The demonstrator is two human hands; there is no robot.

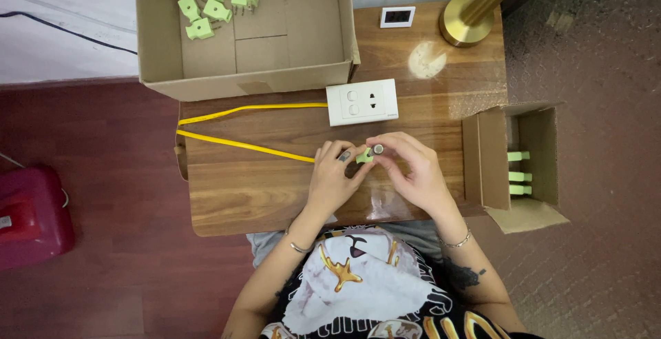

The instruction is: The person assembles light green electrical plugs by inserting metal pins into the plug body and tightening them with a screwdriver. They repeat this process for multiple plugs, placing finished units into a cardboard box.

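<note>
Centre of frame: my left hand point(332, 177) and right hand point(412, 171) meet over the wooden table point(275, 194). Both sets of fingers are closed around one small green plug point(367, 154); the left pinches its body, the right fingertips curl over its end. The yellow cable point(241, 145) runs from my left hand leftward, loops at the table edge and returns to the white wall socket point(362, 102) just above my hands. Upper left: open cardboard box point(275, 43) with more green plugs point(217, 1). Right edge: smaller box point(530, 167) holding green pieces. Upper right: brass lamp base point(468, 18), small white display point(397, 16). Nothing blocks the grip.
</note>
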